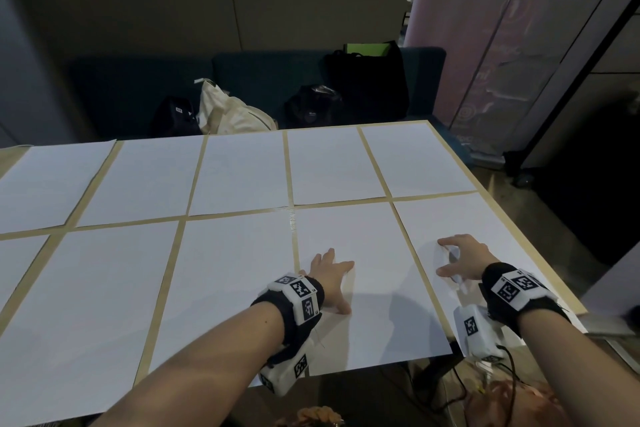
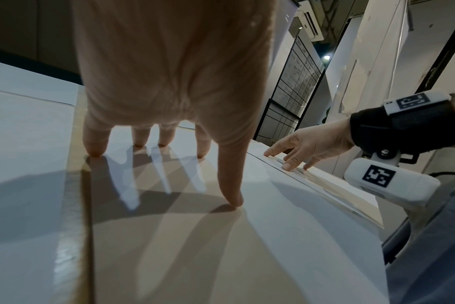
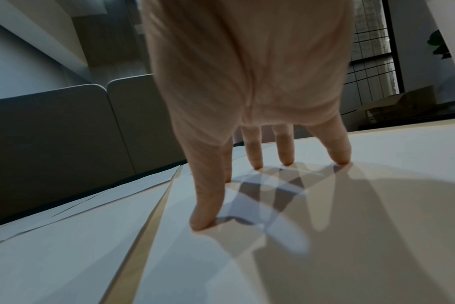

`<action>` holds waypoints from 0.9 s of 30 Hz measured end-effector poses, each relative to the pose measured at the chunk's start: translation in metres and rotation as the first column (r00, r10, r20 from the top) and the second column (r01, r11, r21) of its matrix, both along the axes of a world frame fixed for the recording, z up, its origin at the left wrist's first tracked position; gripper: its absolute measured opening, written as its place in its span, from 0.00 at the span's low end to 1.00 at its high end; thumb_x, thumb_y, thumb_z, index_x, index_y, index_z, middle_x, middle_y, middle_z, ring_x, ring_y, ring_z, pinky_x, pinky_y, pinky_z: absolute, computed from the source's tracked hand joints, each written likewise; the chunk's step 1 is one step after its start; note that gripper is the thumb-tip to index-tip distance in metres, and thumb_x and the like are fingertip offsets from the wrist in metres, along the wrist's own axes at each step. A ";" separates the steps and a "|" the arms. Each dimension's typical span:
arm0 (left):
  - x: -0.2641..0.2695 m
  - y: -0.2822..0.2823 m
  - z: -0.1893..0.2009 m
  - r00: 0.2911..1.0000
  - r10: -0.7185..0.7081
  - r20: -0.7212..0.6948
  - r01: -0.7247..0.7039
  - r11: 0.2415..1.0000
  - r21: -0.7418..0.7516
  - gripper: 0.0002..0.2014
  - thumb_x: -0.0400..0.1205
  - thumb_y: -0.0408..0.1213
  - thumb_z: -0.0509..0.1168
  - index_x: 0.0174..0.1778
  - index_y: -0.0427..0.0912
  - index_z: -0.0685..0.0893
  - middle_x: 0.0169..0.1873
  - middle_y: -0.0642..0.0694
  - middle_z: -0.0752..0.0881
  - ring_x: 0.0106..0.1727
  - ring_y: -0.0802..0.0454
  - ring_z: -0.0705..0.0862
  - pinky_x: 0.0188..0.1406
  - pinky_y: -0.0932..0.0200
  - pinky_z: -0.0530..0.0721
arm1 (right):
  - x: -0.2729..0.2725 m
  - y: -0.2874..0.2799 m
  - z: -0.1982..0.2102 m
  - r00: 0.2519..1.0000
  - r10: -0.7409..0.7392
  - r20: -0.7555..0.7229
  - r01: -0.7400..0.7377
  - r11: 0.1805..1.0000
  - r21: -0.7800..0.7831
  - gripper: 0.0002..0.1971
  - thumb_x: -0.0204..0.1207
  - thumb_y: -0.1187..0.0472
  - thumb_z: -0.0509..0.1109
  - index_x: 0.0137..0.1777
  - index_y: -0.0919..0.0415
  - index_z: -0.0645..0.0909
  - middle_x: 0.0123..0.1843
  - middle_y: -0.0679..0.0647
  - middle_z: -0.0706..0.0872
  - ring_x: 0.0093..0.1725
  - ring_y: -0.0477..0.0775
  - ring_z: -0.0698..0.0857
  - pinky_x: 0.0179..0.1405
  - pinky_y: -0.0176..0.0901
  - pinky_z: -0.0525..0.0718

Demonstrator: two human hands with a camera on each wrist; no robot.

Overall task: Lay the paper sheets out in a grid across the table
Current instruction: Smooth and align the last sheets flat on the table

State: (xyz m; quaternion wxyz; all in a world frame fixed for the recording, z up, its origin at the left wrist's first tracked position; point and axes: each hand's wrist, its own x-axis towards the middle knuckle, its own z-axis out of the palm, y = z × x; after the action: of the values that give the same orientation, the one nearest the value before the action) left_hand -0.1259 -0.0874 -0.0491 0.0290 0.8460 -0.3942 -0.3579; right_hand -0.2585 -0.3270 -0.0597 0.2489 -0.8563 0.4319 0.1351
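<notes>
White paper sheets lie in two rows on the wooden table (image 1: 290, 210), with thin strips of wood between them. My left hand (image 1: 330, 276) presses spread, straight fingers on a front-row sheet (image 1: 367, 239), near its left edge. In the left wrist view the left hand (image 2: 169, 86) stands on its fingertips (image 2: 233, 202) on that sheet. My right hand (image 1: 459, 258) rests arched fingertips on the rightmost front sheet (image 1: 485, 218), close to its left edge. Its fingertips (image 3: 204, 223) touch the paper (image 3: 325, 257) and grip nothing. The right hand (image 2: 309, 145) also shows in the left wrist view.
Behind the table stands a dark sofa (image 1: 263, 73) with a white tote (image 1: 228, 111) and black bags (image 1: 367, 80). A tall banner (image 1: 519, 28) is at the back right. The table's right edge (image 1: 460, 156) drops to the floor. Cables (image 1: 453, 395) hang below the near edge.
</notes>
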 end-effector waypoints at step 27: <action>0.002 0.000 -0.004 1.000 -0.006 0.029 0.006 1.000 0.002 0.41 0.76 0.42 0.69 0.82 0.54 0.54 0.84 0.42 0.42 0.85 0.39 0.41 0.79 0.33 0.57 | 0.003 -0.002 -0.003 0.998 -0.054 0.024 0.054 0.998 -0.011 0.35 0.68 0.57 0.78 0.75 0.55 0.70 0.78 0.59 0.67 0.78 0.66 0.63 0.77 0.56 0.63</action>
State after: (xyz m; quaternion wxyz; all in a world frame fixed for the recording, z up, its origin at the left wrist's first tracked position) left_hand -0.1239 -0.0875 -0.0536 0.0213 0.8499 -0.3969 -0.3459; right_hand -0.2560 -0.3287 -0.0628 0.2525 -0.8474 0.4526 0.1157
